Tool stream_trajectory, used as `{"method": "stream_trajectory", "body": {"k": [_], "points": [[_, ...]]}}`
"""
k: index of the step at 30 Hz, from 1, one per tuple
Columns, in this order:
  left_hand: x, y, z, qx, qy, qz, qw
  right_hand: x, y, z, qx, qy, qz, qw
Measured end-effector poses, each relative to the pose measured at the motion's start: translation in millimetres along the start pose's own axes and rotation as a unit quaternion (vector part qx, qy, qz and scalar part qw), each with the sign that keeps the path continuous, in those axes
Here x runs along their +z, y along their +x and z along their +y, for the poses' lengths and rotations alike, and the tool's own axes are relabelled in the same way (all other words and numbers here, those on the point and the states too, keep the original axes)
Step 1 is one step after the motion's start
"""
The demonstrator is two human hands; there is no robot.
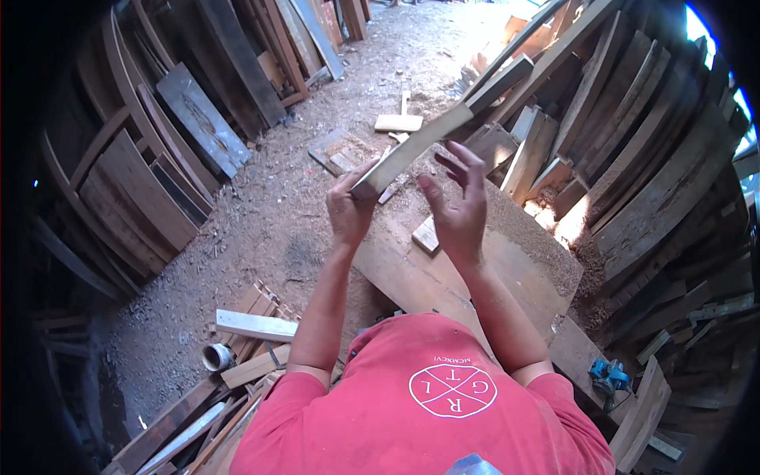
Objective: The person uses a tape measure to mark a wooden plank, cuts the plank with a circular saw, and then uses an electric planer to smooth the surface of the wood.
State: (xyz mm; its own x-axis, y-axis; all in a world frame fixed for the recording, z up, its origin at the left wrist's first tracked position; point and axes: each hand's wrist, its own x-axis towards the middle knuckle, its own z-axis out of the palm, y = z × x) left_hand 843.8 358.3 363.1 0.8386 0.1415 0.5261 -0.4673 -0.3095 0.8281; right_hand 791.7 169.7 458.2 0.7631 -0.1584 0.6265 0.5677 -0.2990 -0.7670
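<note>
My left hand point(351, 207) grips the near end of a long, pale wooden board point(412, 150), which slants up and away to the right above the workbench. Beside the board, on its right, my right hand point(461, 207) is raised with fingers apart and slightly bent, holding nothing. Beneath my hands lies the wooden workbench point(443, 273), strewn with shavings. A short wood block point(426, 234) rests on it by my right wrist. Where the board's far end stops is hard to tell, as darker timber lines up behind it.
Planks point(204, 119) lean along the left side, and stacked timber point(625, 150) crowds the right. On the ground ahead sits a pale wood piece point(398, 123). Lower left are a metal cylinder point(217, 358) and a white-faced offcut point(255, 324); a blue tool point(609, 375) lies lower right.
</note>
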Motion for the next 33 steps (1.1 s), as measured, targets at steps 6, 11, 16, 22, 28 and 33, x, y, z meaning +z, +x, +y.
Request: {"method": "stream_trajectory", "body": {"k": [6,11,16,22,28,33], "points": [[36,40,27,0.012,0.098,0.089,0.991,38,41,-5,-0.044,-0.026,-0.029,0.998],[47,69,20,0.023,0.115,0.063,0.991,56,84,13,-0.043,-0.03,-0.027,0.998],[54,111,20,0.02,0.04,0.051,0.998,65,131,16,0.025,0.006,-0.081,0.996],[65,151,18,-0.014,0.056,0.014,0.998,74,172,32,0.019,-0.072,-0.053,0.996],[67,163,7,0.006,0.059,0.039,0.997,82,195,53,0.054,-0.002,-0.123,0.991],[63,170,11,-0.015,0.055,0.012,0.998,85,201,50,0.049,0.002,-0.127,0.991]]}}
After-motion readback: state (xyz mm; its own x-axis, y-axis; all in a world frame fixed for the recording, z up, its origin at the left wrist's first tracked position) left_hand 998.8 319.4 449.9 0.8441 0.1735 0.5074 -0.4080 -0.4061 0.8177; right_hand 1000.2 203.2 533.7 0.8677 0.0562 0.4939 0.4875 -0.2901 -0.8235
